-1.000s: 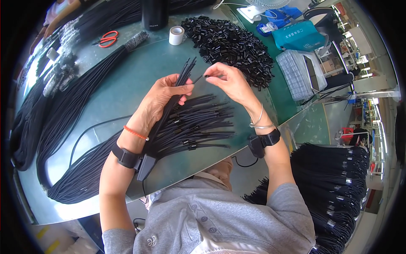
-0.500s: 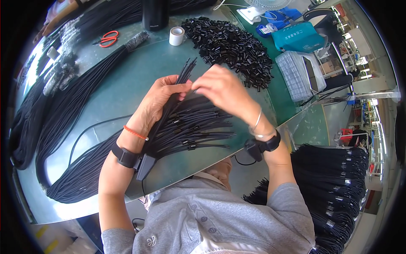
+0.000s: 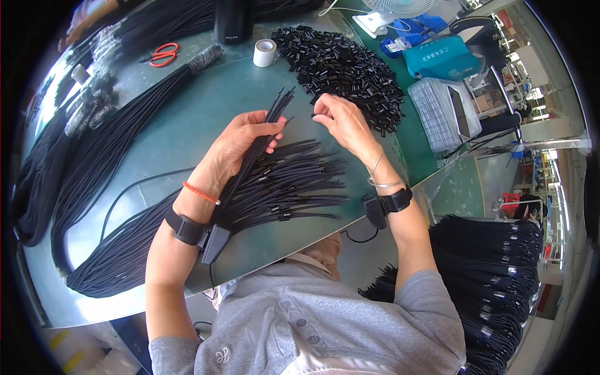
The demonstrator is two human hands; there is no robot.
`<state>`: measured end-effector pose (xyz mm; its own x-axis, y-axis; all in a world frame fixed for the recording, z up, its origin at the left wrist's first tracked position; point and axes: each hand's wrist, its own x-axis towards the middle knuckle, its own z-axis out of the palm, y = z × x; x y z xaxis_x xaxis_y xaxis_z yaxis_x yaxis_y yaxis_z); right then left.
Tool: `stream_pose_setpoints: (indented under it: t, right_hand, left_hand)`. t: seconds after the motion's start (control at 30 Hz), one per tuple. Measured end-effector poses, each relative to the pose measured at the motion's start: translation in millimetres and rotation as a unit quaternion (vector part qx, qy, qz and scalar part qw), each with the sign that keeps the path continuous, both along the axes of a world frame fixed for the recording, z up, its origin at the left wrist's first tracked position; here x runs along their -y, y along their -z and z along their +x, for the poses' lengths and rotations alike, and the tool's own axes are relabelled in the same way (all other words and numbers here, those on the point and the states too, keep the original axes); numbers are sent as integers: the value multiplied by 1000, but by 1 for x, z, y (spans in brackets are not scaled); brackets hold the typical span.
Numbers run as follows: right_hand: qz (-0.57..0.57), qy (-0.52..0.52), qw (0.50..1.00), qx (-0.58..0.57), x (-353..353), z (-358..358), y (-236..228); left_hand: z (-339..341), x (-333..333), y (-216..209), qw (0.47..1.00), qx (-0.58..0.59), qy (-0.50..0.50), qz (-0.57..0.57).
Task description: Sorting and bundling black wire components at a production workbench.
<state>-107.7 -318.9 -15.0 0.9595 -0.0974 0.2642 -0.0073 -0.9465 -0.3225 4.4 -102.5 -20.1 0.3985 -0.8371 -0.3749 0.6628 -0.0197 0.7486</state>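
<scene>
A bunch of thin black cords stands out of my left hand, which is closed round it. One cord tip sticks out apart from the others, beside the thumb. To the right, near the pile of small black tube pieces, my right hand is pinched, with a small dark piece showing at its fingertips. Below both hands, more black cords lie fanned out on the table, several with short black sleeves on them.
A white tape roll, a black cylinder and orange-handled scissors are at the back. Bundled black cords lie left. A clear plastic box and teal bag stand right. More cords hang beyond the table's edge.
My right hand has moved right, away from the cords in my left hand, toward the pile of tube pieces. My left hand still holds the bunch in nearly the same place.
</scene>
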Motion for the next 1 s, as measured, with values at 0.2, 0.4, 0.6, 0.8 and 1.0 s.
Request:
stream_pose_setpoints:
  t: [0.2, 0.4, 0.6, 0.8, 1.0]
  right_hand:
    - [363, -53, 928, -71, -25, 6, -11]
    - [447, -77, 884, -115, -24, 8, -24]
    - [-9, -227, 971, 72, -84, -9, -29]
    - [-64, -44, 989, 123, -31, 9, -18]
    - [-101, -2, 993, 58, 11, 8, 6]
  left_hand:
    - [0, -1, 2, 999, 35, 2, -3]
    - [0, 2, 6, 998, 56, 0, 4]
    - [-2, 3, 4, 999, -11, -42, -24]
    - [2, -1, 4, 999, -14, -31, -30]
    - [1, 0, 2, 1000, -2, -11, -12]
